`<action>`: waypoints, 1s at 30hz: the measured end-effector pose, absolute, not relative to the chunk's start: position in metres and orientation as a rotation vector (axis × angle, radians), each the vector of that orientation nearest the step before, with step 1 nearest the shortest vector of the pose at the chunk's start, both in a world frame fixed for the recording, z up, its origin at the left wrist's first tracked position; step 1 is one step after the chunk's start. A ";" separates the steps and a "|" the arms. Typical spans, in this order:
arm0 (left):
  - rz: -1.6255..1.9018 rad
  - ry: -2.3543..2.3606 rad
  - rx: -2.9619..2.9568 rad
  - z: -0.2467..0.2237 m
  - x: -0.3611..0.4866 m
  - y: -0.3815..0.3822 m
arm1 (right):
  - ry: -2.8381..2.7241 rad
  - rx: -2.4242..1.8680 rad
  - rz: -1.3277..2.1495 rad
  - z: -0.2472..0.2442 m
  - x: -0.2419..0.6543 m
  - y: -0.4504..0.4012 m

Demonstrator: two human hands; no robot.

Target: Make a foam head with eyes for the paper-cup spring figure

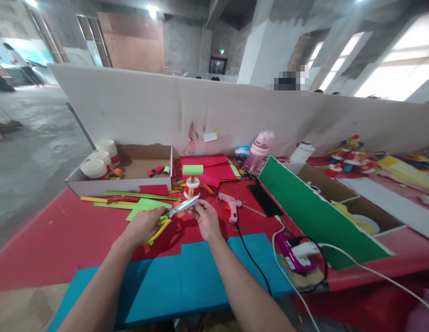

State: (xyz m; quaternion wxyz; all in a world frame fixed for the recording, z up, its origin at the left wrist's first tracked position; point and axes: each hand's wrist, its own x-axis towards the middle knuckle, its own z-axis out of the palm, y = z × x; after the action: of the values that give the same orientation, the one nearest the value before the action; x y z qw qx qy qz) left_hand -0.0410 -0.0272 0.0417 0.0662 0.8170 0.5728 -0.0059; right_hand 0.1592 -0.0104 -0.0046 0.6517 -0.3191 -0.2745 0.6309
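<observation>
The yellow-handled scissors (182,207) are held in the left hand (145,226), its grip closed around the handles, above the red tabletop (79,226) and before a paper cup (192,190). The right hand (206,220) is bent near the blade tips; whether its grip is clamped on anything cannot be told.

My left fingers (156,216) hide part of the scissors (183,207); whether my right fingers (198,210), at the scissors' tip, pinch anything is too small to tell; bright crafts (354,159) far right of the scissors blur
</observation>
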 end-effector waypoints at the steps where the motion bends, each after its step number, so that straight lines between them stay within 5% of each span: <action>1: -0.012 1.722 2.460 0.042 -0.041 -0.027 | -0.620 -0.720 1.434 -0.004 0.159 -0.011; 30: 0.020 1.717 2.425 0.039 -0.041 -0.026 | -0.590 -0.694 1.473 -0.001 0.159 -0.013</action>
State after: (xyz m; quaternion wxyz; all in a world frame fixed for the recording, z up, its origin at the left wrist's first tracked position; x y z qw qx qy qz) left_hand -0.0406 -0.0260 0.0391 0.0850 0.8132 0.5757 0.0066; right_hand 0.1593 -0.0126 -0.0011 0.6480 -0.3055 -0.2595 0.6477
